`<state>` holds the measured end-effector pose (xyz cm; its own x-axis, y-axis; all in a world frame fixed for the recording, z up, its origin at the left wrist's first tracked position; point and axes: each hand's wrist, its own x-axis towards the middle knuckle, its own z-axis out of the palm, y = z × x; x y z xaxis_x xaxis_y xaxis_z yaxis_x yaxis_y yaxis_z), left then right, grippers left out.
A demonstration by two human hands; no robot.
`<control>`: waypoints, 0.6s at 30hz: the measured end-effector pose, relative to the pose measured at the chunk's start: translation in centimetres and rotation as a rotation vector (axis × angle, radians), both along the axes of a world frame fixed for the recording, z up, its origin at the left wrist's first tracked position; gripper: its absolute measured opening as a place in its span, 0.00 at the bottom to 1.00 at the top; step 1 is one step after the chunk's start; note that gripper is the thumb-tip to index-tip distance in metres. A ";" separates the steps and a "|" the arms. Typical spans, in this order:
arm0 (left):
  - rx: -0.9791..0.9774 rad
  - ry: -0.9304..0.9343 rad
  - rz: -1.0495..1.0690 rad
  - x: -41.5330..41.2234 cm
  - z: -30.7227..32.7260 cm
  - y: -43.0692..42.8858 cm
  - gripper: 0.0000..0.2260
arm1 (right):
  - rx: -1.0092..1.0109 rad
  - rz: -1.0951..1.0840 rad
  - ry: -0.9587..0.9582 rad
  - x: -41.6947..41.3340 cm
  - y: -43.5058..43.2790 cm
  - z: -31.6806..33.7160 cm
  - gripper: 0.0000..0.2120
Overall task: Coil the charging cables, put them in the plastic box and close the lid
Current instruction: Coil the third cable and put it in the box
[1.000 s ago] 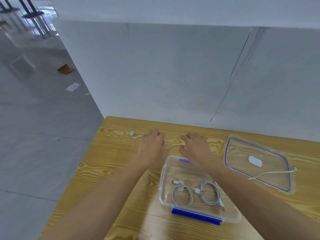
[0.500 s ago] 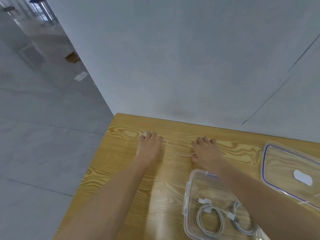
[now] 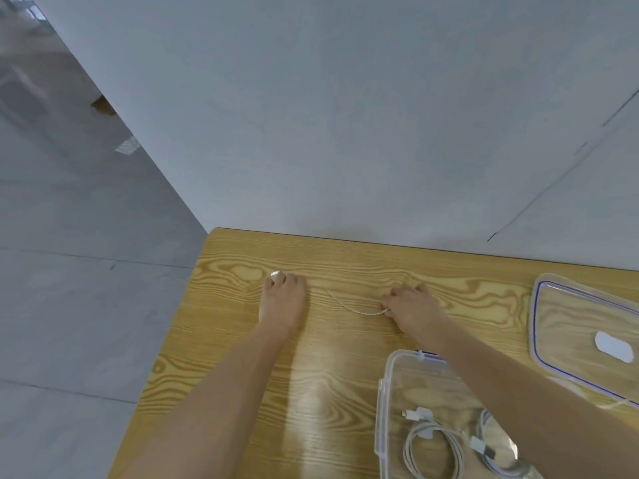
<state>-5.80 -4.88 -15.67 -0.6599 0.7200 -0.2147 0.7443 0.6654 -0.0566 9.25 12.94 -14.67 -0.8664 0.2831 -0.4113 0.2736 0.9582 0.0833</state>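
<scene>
A thin white charging cable [image 3: 349, 305] sags across the wooden table [image 3: 242, 357] between my two hands. My left hand [image 3: 283, 305] lies at the far left with its fingertips on the cable's plug end [image 3: 275, 273]. My right hand [image 3: 413, 311] pinches the cable farther right. The clear plastic box [image 3: 389, 409] stands open at the lower right, and two coiled white cables [image 3: 432, 447] lie inside it. Its clear lid [image 3: 570, 326], edged in blue, rests flat on the table at the right.
A grey wall runs along the table's far edge. The table's left edge drops to a grey floor. Another stretch of white cable [image 3: 608, 406] shows beside the lid's near edge.
The view has swung left, so the box and lid have slid to the right. My hands have drawn apart along the cable, the left one reaching its plug end.
</scene>
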 end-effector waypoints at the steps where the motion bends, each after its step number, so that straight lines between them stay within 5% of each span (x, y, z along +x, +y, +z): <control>1: -0.004 0.000 0.010 0.0 0.0 -0.2 0.21 | -0.036 -0.022 0.026 0.1 0.3 0.2 0.13; 9: 0.127 -0.018 0.081 -0.2 1.3 -2.3 0.10 | -0.503 -0.231 0.442 3.2 2.5 4.6 0.13; 18: 0.515 -0.265 0.088 2.1 5.5 -1.4 0.08 | -0.493 -0.368 0.709 7.9 4.3 12.1 0.10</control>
<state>-3.68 -6.31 -10.20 -0.6937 0.7200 -0.0180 0.6294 0.6182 0.4709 17.14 17.20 -2.57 -0.8515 0.5234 0.0323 0.3974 0.6841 -0.6117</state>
